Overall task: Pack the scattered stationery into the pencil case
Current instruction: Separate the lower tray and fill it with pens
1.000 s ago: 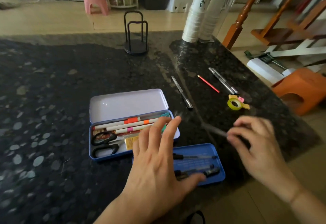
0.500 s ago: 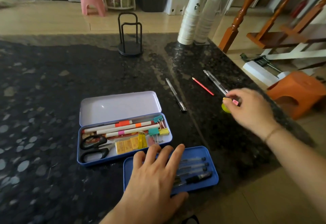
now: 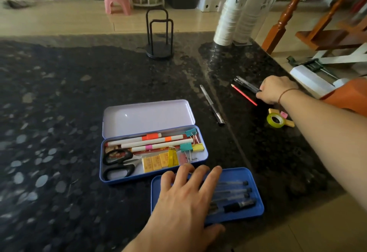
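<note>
Two hands, two jobs here. My left hand (image 3: pixel 184 198) is lying flat with the fingers spread over the blue tray (image 3: pixel 256 206), the loose insert just in front of the pencil case (image 3: pixel 155 164), pressing down on its left half so it doesn't skate around on the slick surface (image 3: pixel 59 113) while I lean out with the other arm. Pens (image 3: pixel 236 194) are already lined up in the tray's right half, caps pointing away from my palm.

My right hand (image 3: pixel 275 91) is way off to the right of the pencil case, curled around the near end of a pair of dark pens (image 3: pixel 246 84). The grip looks pressed together on them, thumb and fingertips tucked underneath, though I can't tell if they've left the surface yet. Right beside them is the red pencil (image 3: pixel 244 95), and between that and the case lies a lone silver pen (image 3: pixel 211 104). The roll of green tape (image 3: pixel 275 120) sits nearer me than my wrist, on some yellow and pink bits.

The case itself is open, lid back, with white markers, scissors (image 3: pixel 117 162), clips and yellow staple boxes inside.

Compared to half a second ago: my right hand was over the tape, and it has since slid further out to the dark pens, so the tape is uncovered again. Left hand hasn't really budged.
</note>
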The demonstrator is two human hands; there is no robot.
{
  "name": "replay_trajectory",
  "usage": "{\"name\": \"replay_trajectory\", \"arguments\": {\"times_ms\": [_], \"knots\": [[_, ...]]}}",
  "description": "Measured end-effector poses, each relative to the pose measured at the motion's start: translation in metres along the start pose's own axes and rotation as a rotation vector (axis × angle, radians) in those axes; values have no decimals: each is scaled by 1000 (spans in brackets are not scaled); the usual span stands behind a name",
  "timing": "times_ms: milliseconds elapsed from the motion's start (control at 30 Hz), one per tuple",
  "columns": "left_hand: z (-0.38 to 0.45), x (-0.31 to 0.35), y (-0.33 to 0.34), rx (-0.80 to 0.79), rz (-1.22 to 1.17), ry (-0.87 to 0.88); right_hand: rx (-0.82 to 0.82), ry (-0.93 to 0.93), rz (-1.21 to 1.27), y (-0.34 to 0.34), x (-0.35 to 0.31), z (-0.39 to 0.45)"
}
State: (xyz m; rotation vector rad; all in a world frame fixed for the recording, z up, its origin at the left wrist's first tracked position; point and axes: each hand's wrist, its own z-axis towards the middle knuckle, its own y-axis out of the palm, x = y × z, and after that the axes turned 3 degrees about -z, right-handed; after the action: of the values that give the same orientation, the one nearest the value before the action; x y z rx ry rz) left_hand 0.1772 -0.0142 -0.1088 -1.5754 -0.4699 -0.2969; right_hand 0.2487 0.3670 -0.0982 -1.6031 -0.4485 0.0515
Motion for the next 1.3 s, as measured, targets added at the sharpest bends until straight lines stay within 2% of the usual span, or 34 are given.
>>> {"name": "replay_trajectory", "arguments": {"times_ms": [167,267,333,367,433,533,733,800,867,933,1000,1133,1233,1300], "knots": [[-4,-8,-13,6,-59,67,-2,-6,-55,-3,-2,-13],[-6,-19,-27,232,-233,5,139,-61,198,-18,6,-64],[-8,-25,-33,420,-399,-86,275,-310,355,-23,12,-126],[-8,-28,-34,490,-460,-121,277,-468,385,-23,13,-163],[-7,-29,-35,536,-497,-158,138,-667,312,-15,10,-229],[-7,-26,-33,501,-433,-135,-8,-778,272,8,2,-277],[-9,-27,-31,378,-279,-88,36,-764,387,21,-1,-275],[-9,-26,-33,321,-249,-51,120,-722,444,13,-3,-261],[-9,-25,-35,230,-197,-6,191,-625,500,0,-12,-230],[-9,-27,-34,165,-120,40,176,-479,505,-7,-29,-186],[-8,-29,-35,167,-80,46,148,-337,499,-8,-48,-146],[-11,-36,-49,244,-115,-41,60,-261,426,-4,-84,-107],[-19,-43,-65,114,-69,-179,-12,-253,347,-5,-93,-105],[-27,-44,-72,9,34,-237,44,-248,410,-11,-83,-119]]}}
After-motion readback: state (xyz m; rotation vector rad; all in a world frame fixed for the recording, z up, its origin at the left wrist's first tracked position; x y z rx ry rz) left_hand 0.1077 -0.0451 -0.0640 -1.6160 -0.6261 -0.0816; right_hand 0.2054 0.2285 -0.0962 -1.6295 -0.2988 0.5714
